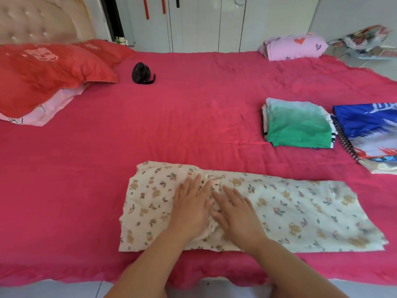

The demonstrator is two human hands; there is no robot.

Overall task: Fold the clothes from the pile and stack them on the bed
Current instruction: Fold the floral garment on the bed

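Note:
A cream garment printed with bears and flowers lies flat in a long strip near the front edge of the pink bed. My left hand and my right hand rest side by side on its middle, fingers straight, pressing the cloth down. A stack of folded clothes with a green top sits at the right. Beside it lies a pile with a blue and white printed piece on top.
Two red pillows lie at the back left over a pink one. A small black object sits near them. A folded pink bundle with hearts rests at the far right corner. White wardrobe doors stand behind the bed.

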